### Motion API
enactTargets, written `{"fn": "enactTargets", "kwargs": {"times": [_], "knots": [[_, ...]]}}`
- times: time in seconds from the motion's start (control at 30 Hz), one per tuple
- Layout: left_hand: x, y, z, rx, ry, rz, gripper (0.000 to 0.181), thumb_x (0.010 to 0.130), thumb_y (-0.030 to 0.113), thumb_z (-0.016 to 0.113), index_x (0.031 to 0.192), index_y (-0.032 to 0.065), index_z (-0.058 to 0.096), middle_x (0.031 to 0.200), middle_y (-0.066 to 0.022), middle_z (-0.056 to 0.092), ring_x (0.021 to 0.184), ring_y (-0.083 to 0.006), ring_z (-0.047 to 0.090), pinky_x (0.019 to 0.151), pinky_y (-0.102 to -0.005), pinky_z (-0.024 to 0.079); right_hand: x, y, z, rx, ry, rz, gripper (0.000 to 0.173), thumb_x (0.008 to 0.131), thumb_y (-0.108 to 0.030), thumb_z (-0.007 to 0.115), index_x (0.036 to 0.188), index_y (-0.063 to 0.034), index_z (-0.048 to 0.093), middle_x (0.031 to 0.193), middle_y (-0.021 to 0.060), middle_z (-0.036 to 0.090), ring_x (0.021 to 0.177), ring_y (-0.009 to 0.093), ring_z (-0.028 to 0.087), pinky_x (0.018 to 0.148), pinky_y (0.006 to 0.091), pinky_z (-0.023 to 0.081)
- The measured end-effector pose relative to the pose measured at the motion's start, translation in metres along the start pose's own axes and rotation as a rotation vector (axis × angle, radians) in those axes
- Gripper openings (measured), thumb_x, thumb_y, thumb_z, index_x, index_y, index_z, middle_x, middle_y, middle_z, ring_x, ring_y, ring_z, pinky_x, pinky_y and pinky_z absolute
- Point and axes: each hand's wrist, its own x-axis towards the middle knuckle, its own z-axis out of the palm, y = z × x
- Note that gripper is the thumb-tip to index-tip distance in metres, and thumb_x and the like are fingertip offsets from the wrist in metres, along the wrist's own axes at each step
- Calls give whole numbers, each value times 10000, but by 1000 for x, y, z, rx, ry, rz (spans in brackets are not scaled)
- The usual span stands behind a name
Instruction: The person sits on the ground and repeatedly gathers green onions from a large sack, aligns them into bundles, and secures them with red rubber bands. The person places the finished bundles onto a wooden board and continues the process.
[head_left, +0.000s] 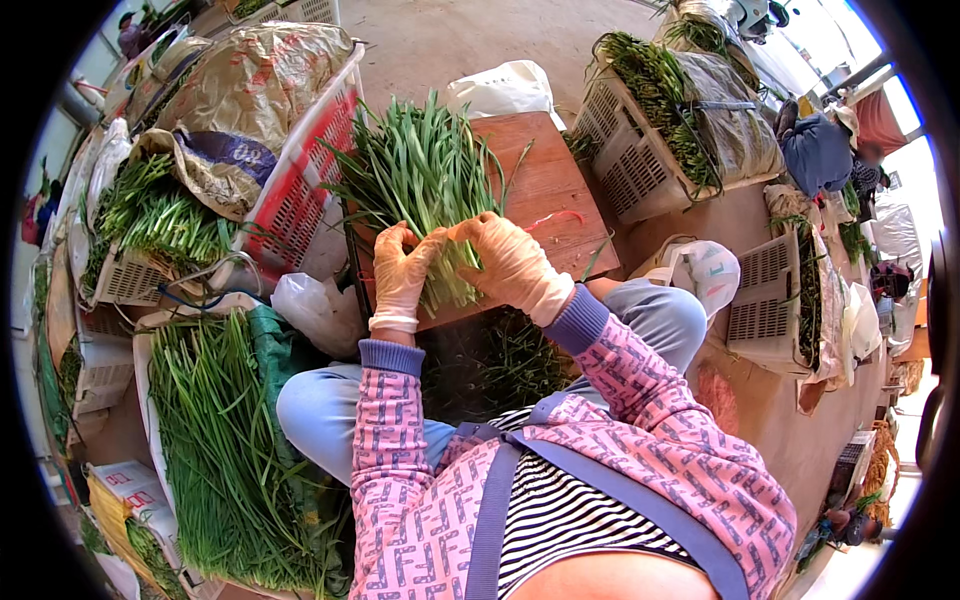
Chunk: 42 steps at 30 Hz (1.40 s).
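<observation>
A thick bunch of green leafy stalks (427, 165), which look like Chinese chives, lies on a reddish wooden board (555, 165), leaves pointing away from me. My left hand (401, 277), in a thin stained glove, grips its pale stalk end from the left. From the right, my gloved right hand (514, 262) closes on the same part. The fingertips of both hands meet above the stalks; whether a thin tie is pinched there I cannot tell. On the board to the right of the bunch is a red strip (555, 219).
At left stands a crate of loose chives (217, 442), with a red-and-white crate (311, 180) beyond it. A clear plastic bag (319, 311) sits by my left knee. More crates (630, 150) of greens stand at right, near a white plastic bag (701, 274). Trimmings (502, 360) lie below the board.
</observation>
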Motion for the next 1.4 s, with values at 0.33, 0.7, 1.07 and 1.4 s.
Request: {"fn": "enactTargets", "kwargs": {"times": [0.33,0.7,1.07,1.4], "knots": [[13,4,-8,-629,-77,-414,144,819,187,681,872,54,667,783,26,629,664,-72,545,632,-228,442,-10,12,15,-4,138,-35,316,760,-54,653,1064,-140,651,990,88,615,864,276,612,744,381,524],[18,-6,-13,-670,-87,-360,127,808,144,662,898,55,660,768,22,614,676,-88,554,637,-221,426,-3,38,20,65,217,-292,104,794,-74,672,893,-69,639,1076,94,626,981,304,600,824,403,502],[34,5,-1,-270,-90,-178,433,728,342,819,865,12,576,769,-35,570,700,-148,506,669,-304,438,-17,58,29,641,19,-333,328,805,159,543,1058,-37,616,1129,141,601,1117,271,593,938,341,484],[54,-3,0,-41,-306,-204,305,704,156,799,918,15,633,807,-71,665,747,-183,609,737,-324,479,0,60,57,700,91,195,60,920,13,547,942,-39,565,849,47,667,768,120,617,695,275,519]]}}
